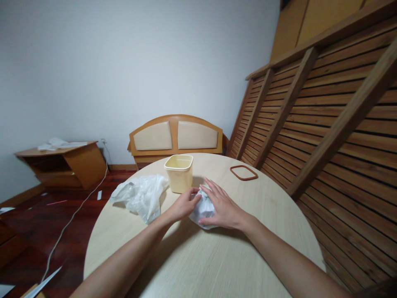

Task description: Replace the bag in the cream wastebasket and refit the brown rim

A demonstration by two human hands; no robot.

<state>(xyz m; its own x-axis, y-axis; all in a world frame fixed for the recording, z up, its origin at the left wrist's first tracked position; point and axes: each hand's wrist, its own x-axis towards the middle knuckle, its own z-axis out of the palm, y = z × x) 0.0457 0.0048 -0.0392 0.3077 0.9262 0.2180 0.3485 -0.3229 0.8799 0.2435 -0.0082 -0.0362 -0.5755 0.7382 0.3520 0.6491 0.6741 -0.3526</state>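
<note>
On the round table (pixel 248 256), a crumpled white bundle (pixel 205 209) sits between my two hands. Whether it is a plastic bag or paper I cannot tell. My left hand (pixel 186 203) grips its left side, thumb and fingers bent against it. Over its top and right side my right hand (pixel 223 209) is curved, fingers spread around it. Just behind my left hand stands an upright, pale yellow plastic bin (pixel 179 176) with an open top. A crumpled translucent plastic bag (pixel 144 196) lies left of the bin.
A brown rounded-square ring (pixel 244 173) lies toward the table's right rear. Beyond are a wooden headboard (pixel 176 134) and a leaning slatted wooden frame (pixel 310 128) on the right. At left, a low cabinet (pixel 70 163) stands near a cable (pixel 76 212) on the floor.
</note>
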